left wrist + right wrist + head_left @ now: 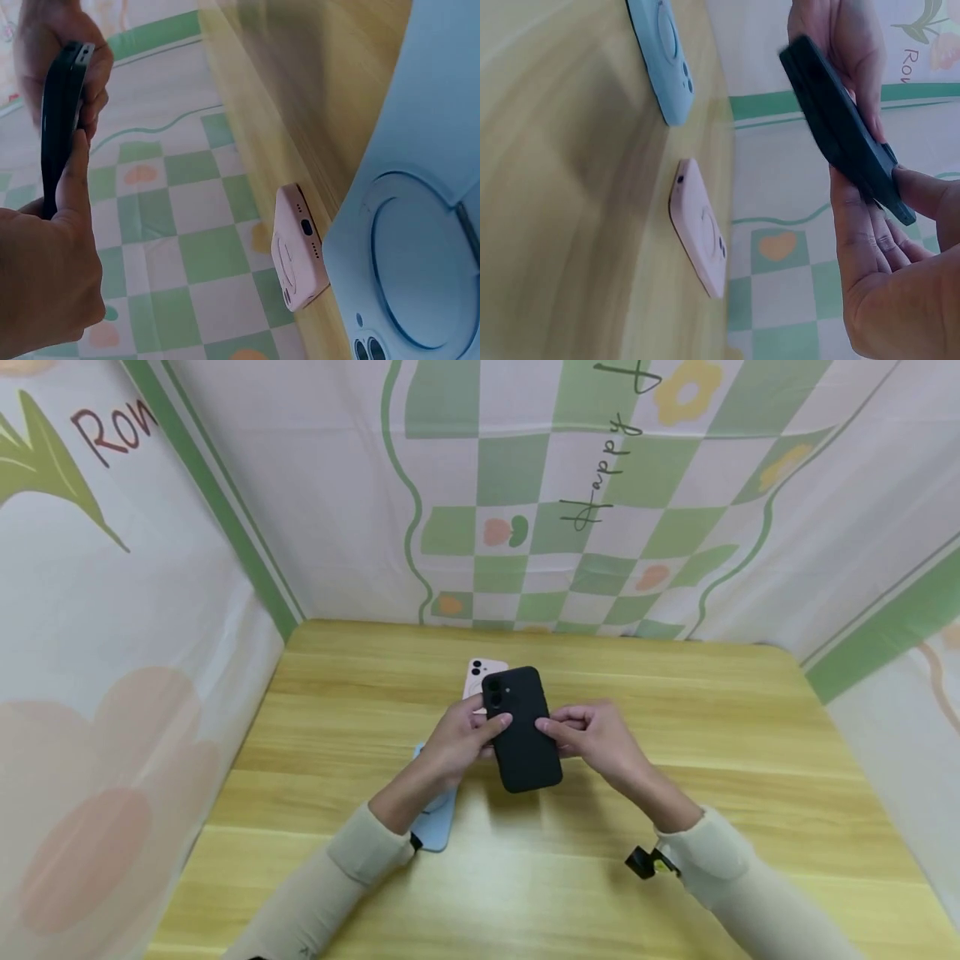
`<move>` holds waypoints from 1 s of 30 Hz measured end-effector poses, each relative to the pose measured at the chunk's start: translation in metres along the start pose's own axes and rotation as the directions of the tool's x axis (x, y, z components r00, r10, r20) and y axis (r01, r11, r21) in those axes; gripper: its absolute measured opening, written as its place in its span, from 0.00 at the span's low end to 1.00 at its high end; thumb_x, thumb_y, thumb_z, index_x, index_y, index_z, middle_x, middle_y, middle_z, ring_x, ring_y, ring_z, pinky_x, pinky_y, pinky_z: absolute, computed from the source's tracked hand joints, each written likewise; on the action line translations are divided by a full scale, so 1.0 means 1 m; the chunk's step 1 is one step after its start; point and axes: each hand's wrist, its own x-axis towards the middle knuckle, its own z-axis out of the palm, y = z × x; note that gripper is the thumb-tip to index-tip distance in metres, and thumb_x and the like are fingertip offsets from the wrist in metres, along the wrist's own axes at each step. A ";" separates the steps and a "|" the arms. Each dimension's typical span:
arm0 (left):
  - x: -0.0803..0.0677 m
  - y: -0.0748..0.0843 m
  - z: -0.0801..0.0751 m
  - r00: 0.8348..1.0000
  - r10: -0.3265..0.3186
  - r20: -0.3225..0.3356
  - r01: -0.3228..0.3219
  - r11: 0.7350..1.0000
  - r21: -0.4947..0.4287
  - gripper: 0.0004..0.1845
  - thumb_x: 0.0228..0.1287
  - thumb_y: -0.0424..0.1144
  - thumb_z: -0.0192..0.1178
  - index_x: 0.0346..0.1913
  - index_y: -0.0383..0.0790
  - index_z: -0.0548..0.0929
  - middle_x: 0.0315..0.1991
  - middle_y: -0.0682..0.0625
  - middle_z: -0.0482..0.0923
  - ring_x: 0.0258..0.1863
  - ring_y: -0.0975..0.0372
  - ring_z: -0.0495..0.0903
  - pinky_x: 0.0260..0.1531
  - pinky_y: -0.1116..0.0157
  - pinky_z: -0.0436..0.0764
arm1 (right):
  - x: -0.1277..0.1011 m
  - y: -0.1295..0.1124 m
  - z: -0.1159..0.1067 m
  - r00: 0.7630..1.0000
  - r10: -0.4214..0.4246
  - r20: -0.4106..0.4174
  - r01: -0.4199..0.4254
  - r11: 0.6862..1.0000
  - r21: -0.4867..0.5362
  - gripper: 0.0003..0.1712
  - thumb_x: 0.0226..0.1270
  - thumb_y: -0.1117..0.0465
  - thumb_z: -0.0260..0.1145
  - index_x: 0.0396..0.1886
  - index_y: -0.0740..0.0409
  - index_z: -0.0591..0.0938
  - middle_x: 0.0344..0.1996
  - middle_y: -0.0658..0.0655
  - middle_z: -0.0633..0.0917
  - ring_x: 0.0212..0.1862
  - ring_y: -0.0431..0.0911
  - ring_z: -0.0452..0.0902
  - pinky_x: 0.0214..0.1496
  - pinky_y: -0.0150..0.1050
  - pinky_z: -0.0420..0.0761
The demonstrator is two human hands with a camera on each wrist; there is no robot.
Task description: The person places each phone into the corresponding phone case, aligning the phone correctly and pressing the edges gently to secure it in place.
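Note:
A black smartphone (525,735), camera side up, is held above the table between both hands. My left hand (457,735) grips its left edge, thumb on the back near the camera lenses and fingers underneath. On the opposite edge my right hand (596,739) pinches it, thumb on top and fingers below. In the right wrist view the black phone (840,124) is seen edge-on, tilted. A pink phone (697,225) with a ring on its back lies on the table beyond the black one. The light blue phone (437,827) lies partly hidden under my left forearm.
The wooden table (720,735) has its far edge against a fabric backdrop (510,468) with green checks. More printed fabric (112,652) hangs along the left side. A small black device (645,862) sticks out from the right sleeve.

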 end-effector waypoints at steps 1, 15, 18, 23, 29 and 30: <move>0.000 0.000 -0.001 1.000 0.004 -0.011 -0.004 1.000 -0.010 0.23 0.82 0.33 0.57 0.74 0.34 0.72 0.52 0.33 0.88 0.52 0.48 0.90 0.53 0.52 0.89 | -0.001 0.001 0.001 1.000 -0.002 0.002 0.002 1.000 0.001 0.19 0.76 0.57 0.72 0.48 0.73 0.88 0.37 0.61 0.92 0.37 0.46 0.92 0.42 0.41 0.92; 0.001 -0.001 -0.002 0.999 -0.021 0.028 0.022 0.999 -0.046 0.23 0.83 0.33 0.55 0.75 0.30 0.70 0.56 0.30 0.85 0.55 0.46 0.88 0.54 0.54 0.89 | -0.009 0.002 0.004 0.999 -0.048 -0.004 0.047 0.998 -0.051 0.14 0.75 0.64 0.71 0.48 0.75 0.88 0.35 0.63 0.93 0.33 0.47 0.91 0.38 0.36 0.91; 0.000 0.000 -0.005 0.998 -0.051 0.048 0.053 0.997 -0.055 0.24 0.84 0.37 0.55 0.75 0.31 0.70 0.56 0.31 0.86 0.54 0.47 0.89 0.53 0.55 0.90 | -0.010 -0.001 0.001 0.998 -0.062 0.018 0.063 0.995 -0.077 0.13 0.74 0.65 0.71 0.47 0.75 0.88 0.35 0.63 0.92 0.32 0.46 0.91 0.38 0.35 0.91; 0.000 0.003 -0.013 0.996 -0.086 0.041 0.088 0.994 -0.065 0.19 0.84 0.42 0.56 0.67 0.33 0.75 0.45 0.38 0.90 0.39 0.54 0.92 0.41 0.58 0.92 | -0.012 -0.004 -0.006 0.989 -0.084 0.123 0.105 0.978 -0.179 0.10 0.73 0.63 0.72 0.43 0.68 0.91 0.32 0.58 0.92 0.31 0.42 0.88 0.35 0.35 0.89; -0.002 0.005 -0.018 0.983 -0.137 0.118 0.134 0.990 0.034 0.19 0.83 0.43 0.57 0.63 0.30 0.80 0.40 0.46 0.87 0.34 0.59 0.89 0.36 0.61 0.92 | -0.010 -0.008 -0.014 0.943 -0.136 0.303 0.230 0.925 -0.302 0.06 0.73 0.62 0.73 0.37 0.57 0.93 0.30 0.50 0.91 0.28 0.38 0.81 0.31 0.33 0.84; -0.002 0.004 -0.018 0.980 -0.148 0.133 0.142 0.988 0.058 0.19 0.83 0.43 0.58 0.62 0.30 0.81 0.41 0.46 0.87 0.35 0.59 0.89 0.37 0.60 0.92 | -0.009 -0.008 -0.014 0.935 -0.144 0.323 0.250 0.915 -0.316 0.05 0.73 0.62 0.73 0.37 0.56 0.93 0.29 0.49 0.90 0.28 0.38 0.80 0.31 0.31 0.82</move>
